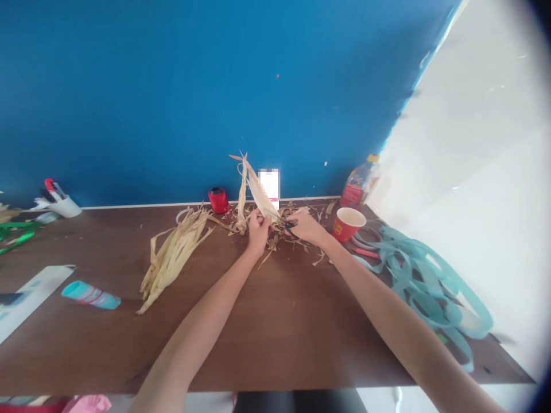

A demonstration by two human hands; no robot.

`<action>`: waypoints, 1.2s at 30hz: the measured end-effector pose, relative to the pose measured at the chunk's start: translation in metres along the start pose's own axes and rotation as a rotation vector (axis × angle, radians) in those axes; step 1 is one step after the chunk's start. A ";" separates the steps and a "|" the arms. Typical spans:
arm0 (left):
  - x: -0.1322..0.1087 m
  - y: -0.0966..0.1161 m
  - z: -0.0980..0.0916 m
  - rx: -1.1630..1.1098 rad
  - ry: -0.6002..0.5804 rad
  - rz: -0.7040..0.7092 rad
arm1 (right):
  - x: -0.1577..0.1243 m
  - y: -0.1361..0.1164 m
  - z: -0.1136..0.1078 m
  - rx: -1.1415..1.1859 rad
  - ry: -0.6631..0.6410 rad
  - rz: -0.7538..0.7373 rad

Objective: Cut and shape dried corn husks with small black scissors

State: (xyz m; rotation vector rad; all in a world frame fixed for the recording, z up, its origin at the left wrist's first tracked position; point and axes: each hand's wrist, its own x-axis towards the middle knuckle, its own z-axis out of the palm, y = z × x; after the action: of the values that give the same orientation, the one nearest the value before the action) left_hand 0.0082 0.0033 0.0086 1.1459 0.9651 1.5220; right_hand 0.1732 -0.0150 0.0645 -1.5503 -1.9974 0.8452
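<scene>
My left hand is closed round the base of a dried corn husk that stands up in front of the blue wall. My right hand is closed on dark-handled scissors, whose blades meet the husk near my left hand. Husk scraps lie scattered around and under both hands. A bundle of long husk strips lies on the brown table to the left of my left arm.
A red paper cup and a plastic bottle stand right of my right hand. Teal paper rings cover the table's right end. A red spool, a teal tube, a white pen holder and white paper are on the left.
</scene>
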 end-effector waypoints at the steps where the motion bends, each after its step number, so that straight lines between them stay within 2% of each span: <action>1: 0.000 0.000 0.000 0.002 -0.020 -0.001 | 0.000 -0.001 0.000 -0.007 0.010 -0.007; 7: -0.003 0.003 0.002 -0.027 -0.077 -0.022 | 0.003 0.005 0.005 -0.023 0.067 -0.052; 14: -0.001 0.002 0.001 -0.013 -0.078 -0.013 | 0.009 0.015 0.012 -0.039 0.115 -0.079; 18: -0.002 0.003 0.001 -0.003 -0.083 -0.026 | 0.008 0.013 0.012 -0.008 0.097 -0.077; 27: -0.002 0.002 0.000 0.014 -0.191 -0.056 | 0.004 0.003 0.015 -0.022 0.203 -0.105; 32: -0.001 -0.002 0.000 0.052 -0.170 -0.064 | 0.004 0.005 0.012 -0.045 0.187 -0.133; 36: 0.000 -0.001 -0.001 -0.010 -0.086 -0.070 | 0.006 0.008 0.006 -0.092 0.197 -0.158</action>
State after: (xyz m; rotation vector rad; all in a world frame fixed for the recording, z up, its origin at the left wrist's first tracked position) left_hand 0.0078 0.0038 0.0076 1.1495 0.9293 1.4094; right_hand 0.1727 -0.0092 0.0544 -1.4410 -2.0060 0.5241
